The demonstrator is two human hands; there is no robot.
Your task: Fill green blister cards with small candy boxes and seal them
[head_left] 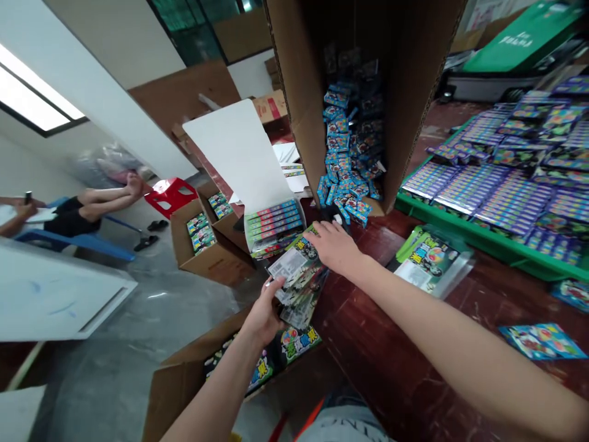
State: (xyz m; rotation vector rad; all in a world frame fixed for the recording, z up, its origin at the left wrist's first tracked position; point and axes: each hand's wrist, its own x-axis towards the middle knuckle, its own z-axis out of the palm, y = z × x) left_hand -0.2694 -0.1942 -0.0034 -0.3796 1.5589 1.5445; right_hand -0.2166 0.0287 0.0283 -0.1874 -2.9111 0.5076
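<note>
Two hands, a left hand point(264, 314) and a right hand point(335, 247), meet on one stack of printed packets point(299, 279); one tall cardboard box point(414, 92) holds small blue packs point(343, 153) too many to count; one white display box point(248, 153) shows about five coloured rows. Below stand two small open cartons point(209, 264), one larger carton point(184, 380), one red stool point(170, 193) and two dark slippers point(157, 225); the table bears one green tray point(483, 245), one bagged bundle point(432, 258) and two loose flat packets point(540, 341); one other person point(78, 212) sits at the left.
</note>
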